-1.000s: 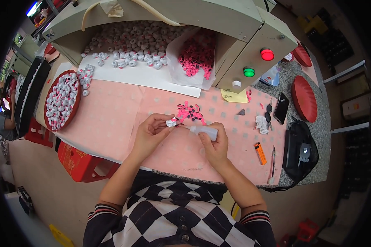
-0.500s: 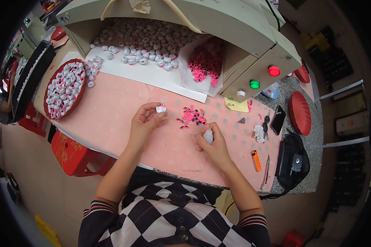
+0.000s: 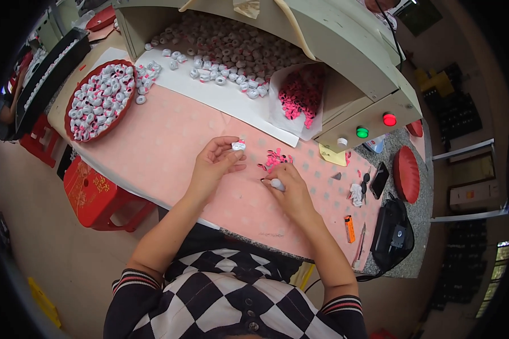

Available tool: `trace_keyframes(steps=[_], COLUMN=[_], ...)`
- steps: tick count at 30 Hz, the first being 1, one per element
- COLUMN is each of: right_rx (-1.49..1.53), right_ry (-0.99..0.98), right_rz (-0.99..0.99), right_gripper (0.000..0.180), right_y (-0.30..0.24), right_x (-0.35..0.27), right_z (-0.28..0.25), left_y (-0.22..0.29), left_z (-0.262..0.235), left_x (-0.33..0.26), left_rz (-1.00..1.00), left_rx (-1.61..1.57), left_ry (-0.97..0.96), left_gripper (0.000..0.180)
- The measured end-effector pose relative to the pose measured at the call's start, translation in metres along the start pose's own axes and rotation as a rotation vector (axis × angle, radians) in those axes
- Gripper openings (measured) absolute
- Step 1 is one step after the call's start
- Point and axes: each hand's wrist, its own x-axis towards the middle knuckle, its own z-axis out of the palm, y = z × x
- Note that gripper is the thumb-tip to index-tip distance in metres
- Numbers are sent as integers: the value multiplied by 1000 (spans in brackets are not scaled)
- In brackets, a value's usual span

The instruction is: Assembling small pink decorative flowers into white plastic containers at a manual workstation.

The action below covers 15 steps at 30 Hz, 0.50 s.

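Observation:
My left hand [image 3: 212,161] pinches a small white ring-shaped part with a pink bit [image 3: 238,146] between thumb and fingers, lifted just above the pink table cover [image 3: 169,141]. My right hand [image 3: 288,189] is closed around a small white tool [image 3: 277,183], its tip down on the cover. A little heap of pink pieces [image 3: 274,159] lies just beyond the right hand. A red round tray [image 3: 99,100] full of white parts sits far left.
A beige hood [image 3: 300,34] at the back shelters a pile of white parts [image 3: 232,48] and a bag of pink pieces [image 3: 301,93]. Red and green buttons [image 3: 374,125], a phone [image 3: 379,179], an orange lighter [image 3: 349,229], a black bag [image 3: 393,237] and a red lid [image 3: 406,172] lie right. A red stool [image 3: 93,192] stands below.
My left hand has moved away from the right hand, up and to the left, carrying the white part. My right hand has tipped the white tool down onto the cover near the pink heap.

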Motion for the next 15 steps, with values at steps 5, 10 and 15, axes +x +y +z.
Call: trace_keyframes(steps=[5,10,15], right_rx=[-29,501,908], right_ry=[-123,-178,-83], right_rz=[31,458,483], right_gripper=[21,27,26], right_y=[-6,-13,-8], right_x=[7,5,-1], right_z=[-1,-8,-1], left_y=[3,-7,-7], left_z=[-2,-4,4], left_x=[0,-6,-10], left_rz=[-6,-93,-120], left_rx=[2,42,42], left_ry=[-18,-219,-424], left_gripper=[30,27,26])
